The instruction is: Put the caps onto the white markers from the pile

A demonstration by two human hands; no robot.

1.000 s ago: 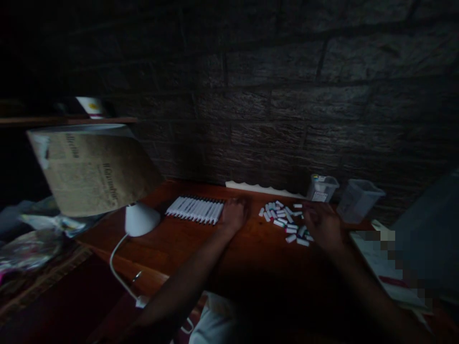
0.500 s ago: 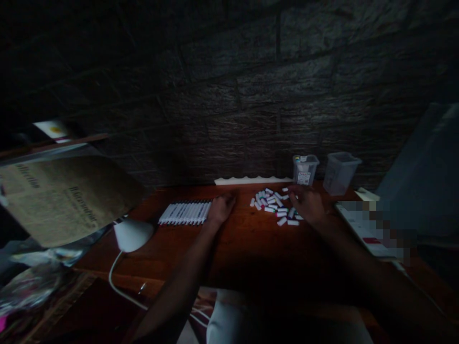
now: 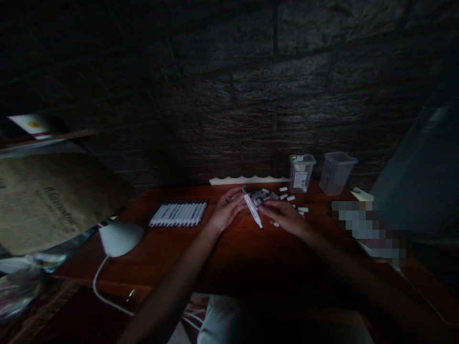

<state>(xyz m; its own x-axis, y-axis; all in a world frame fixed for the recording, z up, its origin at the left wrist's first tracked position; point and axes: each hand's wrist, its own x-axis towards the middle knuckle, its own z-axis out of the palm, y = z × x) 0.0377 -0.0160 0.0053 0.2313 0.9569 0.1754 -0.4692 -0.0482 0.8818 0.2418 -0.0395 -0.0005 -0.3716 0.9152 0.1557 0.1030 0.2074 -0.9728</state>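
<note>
A white marker [image 3: 253, 210] is held up at a slant between my hands, with dark tips showing at both ends. My left hand [image 3: 228, 208] is closed on it, fingers along its upper part. Close against the marker's right side, my right hand [image 3: 282, 215] pinches what looks like a small marker cap, mostly hidden by the fingertips. Behind the hands lies a scatter of loose white caps [image 3: 283, 189], some with coloured ends, partly covered by my fingers. To the left, several white markers [image 3: 179, 213] lie side by side in a neat row on the wooden desk [image 3: 222, 258].
Two clear plastic tubs, a labelled one [image 3: 301, 174] and a plain one [image 3: 337, 174], stand at the back right. A white wavy strip [image 3: 247, 180] runs along the wall. A white cone-shaped lamp [image 3: 122, 238] with a cable and a brown paper bag [image 3: 53, 200] are at the left.
My left hand has left the end of the marker row and holds a marker further right. My right hand has come back from the caps to this marker. The view has shifted slightly right.
</note>
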